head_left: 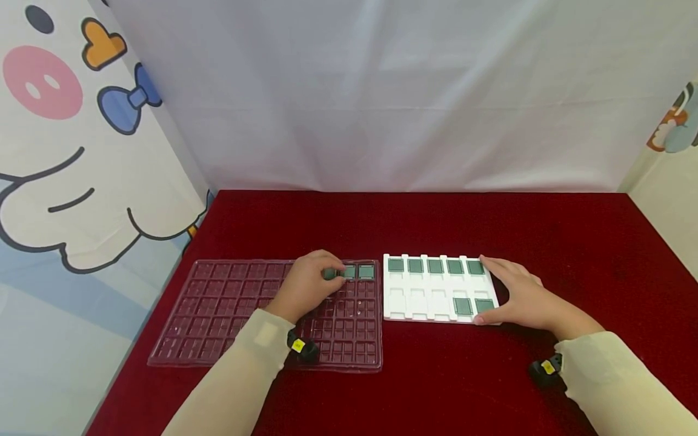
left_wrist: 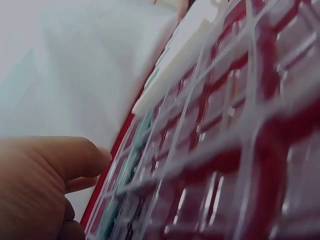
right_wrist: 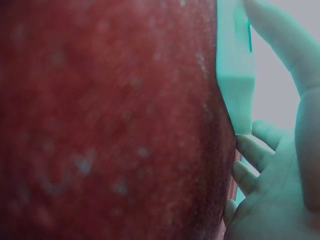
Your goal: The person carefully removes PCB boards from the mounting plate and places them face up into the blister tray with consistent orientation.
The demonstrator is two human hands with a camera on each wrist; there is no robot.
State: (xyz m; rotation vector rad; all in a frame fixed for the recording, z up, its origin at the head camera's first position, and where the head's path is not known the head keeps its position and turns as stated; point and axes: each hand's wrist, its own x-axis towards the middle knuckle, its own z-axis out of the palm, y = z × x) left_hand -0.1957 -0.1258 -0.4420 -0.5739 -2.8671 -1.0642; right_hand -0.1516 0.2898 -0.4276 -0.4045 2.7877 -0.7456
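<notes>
Head view: I have three green chips [head_left: 366,272] in the far row of the clear tray [head_left: 349,327], at its right end. My left hand [head_left: 311,280] is bent over the leftmost, thumb and fingertips at its sides; whether they pinch it, I can't tell. Seven more lie in the white tray [head_left: 417,301]: five far row, two near row at the right. My right hand [head_left: 526,301] spans that tray's right end, spread, thumb and fingertip touching its edges.

Left-wrist view: fingertips beside the green strip; contact unclear. I judge the chips light, stiff, thin, possibly fragile; best taken by opposite edges, faces untouched. Clear tray looks slick and flexible.

Right-wrist view: fingers lie against the white tray's end wall, not clenched. Probably light, easily nudged.
</notes>
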